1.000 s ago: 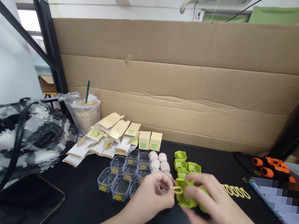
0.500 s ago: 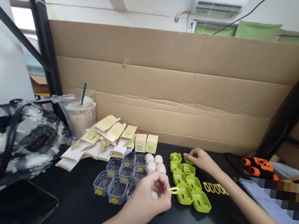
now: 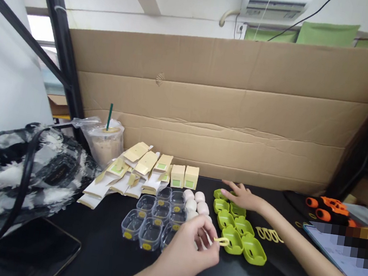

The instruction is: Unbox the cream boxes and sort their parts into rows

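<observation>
Large corrugated cardboard sheet (image 3: 228, 112) standing upright along the rear of the black tabletop (image 3: 103, 250); white wall with air-conditioning unit (image 3: 276, 2) above, black steel post (image 3: 60, 33) at left. Black-and-white fuzzy bag (image 3: 3, 176) on the left of the surface, dark tablet (image 3: 31, 251) lying flat in front of it. Iced drink cup (image 3: 106, 143) in a plastic bag beside a heap of flat carton blanks (image 3: 127, 171), with 2 folded small boxes (image 3: 183, 177) just right of it. Cluster of clear plastic cups (image 3: 154, 218) centre, pale rounded pieces (image 3: 195, 201) touching it. Double row of green shells (image 3: 236, 225) to the right, yellow loops (image 3: 268, 234) near them, orange tool (image 3: 328, 208) far right.

Left hand (image 3: 189, 248) pinched shut on a yellow loop (image 3: 222, 241), held just beside the nearest green shell. Right hand (image 3: 242, 196) spread flat, fingers wide, resting on the farthest green shells.

Against 0.5 s ago: right hand flattened and fingers extended leftward; left hand and loop lower and slightly right. Against 1.0 s ago: green shell gone from the right hand.
</observation>
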`<state>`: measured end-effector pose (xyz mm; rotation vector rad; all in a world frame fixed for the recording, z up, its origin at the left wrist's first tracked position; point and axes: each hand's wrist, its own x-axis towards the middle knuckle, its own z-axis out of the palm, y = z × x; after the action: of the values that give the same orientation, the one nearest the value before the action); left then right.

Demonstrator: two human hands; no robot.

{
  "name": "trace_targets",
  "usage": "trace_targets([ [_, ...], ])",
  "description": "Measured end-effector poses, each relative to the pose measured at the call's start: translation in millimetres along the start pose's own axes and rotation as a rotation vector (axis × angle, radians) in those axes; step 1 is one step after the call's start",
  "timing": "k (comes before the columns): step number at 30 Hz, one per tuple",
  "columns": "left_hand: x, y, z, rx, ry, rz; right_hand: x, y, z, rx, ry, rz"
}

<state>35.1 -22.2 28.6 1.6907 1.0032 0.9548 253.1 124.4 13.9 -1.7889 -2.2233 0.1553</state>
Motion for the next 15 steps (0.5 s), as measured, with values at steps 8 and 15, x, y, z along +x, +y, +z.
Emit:
trace_targets([
  [8, -3, 6, -0.9, 0.048, 0.014, -0.014, -1, -13, -6, 0.045, -0.152, 0.006],
  [15, -2, -5, 3.9, -0.107, -0.050, -0.089, -29, -26, -28, 0.214, 0.047, -0.157],
])
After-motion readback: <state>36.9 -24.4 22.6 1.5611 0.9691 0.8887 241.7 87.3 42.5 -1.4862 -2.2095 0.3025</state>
